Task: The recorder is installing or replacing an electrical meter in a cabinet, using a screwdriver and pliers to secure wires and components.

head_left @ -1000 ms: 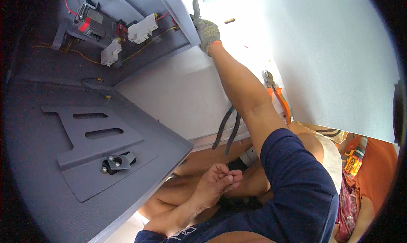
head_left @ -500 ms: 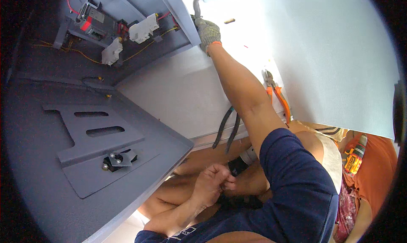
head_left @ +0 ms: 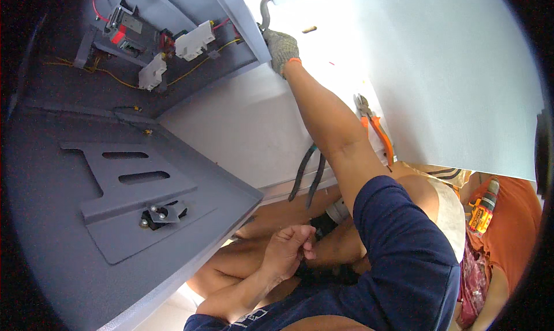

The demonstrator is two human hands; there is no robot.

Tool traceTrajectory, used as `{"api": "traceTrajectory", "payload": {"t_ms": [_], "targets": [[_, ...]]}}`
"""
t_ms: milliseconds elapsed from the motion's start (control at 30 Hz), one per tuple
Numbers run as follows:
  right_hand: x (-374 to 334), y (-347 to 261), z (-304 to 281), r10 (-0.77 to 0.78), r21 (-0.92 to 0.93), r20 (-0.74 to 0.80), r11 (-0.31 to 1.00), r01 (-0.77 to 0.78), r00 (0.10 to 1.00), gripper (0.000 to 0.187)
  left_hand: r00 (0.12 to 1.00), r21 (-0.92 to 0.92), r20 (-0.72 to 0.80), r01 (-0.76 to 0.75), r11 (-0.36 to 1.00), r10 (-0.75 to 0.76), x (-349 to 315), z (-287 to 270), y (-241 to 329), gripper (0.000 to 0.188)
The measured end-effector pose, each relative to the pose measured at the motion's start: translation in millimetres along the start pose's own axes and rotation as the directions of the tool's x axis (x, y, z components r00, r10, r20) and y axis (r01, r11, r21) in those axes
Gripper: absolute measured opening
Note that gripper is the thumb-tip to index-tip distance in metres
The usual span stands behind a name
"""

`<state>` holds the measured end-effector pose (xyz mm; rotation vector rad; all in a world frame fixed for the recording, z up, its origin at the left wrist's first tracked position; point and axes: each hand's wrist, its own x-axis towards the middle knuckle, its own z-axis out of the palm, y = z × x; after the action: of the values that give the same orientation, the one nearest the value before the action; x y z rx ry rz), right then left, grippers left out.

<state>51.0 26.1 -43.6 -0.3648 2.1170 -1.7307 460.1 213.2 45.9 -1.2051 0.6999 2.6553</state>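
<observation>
My right hand [head_left: 281, 49], in a grey knit glove with an orange cuff, is raised at the far side against the edge post [head_left: 239, 22] of a grey metal cabinet. Its fingers look curled and are partly hidden by the post. A dark curved rod-like piece [head_left: 265, 12] sticks up from that fist; its kind does not show. My bare left hand [head_left: 285, 253] is low in front of me, over my legs. Thumb and fingers are pressed together, and what they hold, if anything, is too small to name.
The cabinet holds a breaker [head_left: 133, 34], white plastic blocks [head_left: 195, 40] and thin wires. Its open door [head_left: 46, 215] carries a latch [head_left: 163, 214]. Orange-handled pliers [head_left: 378, 132] and dark-handled pliers [head_left: 309, 172] lie near my right arm. A yellow drill [head_left: 483, 208] is at the right.
The view has shifted very slightly. Both hands keep the same pose, the right at the cabinet post and the left pinched over the legs.
</observation>
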Motion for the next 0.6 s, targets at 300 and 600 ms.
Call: {"api": "traceTrajectory", "payload": {"t_ms": [300, 600], "targets": [[12.3, 9.5, -1.9, -0.122, -0.191, 0.035, 0.973, 0.126, 0.992, 0.057, 0.998, 0.016, -0.055, -0.003, 1.0, 0.004, -5.2, 15.0, 9.3, 0.021], [4.4, -15.9, -3.1, 0.161, 0.056, 0.07, 0.985, -0.165, 0.984, 0.055, 1.0, -0.005, -0.028, 0.007, 1.0, -0.007, -2.1, 10.5, 5.6, 0.021]]}}
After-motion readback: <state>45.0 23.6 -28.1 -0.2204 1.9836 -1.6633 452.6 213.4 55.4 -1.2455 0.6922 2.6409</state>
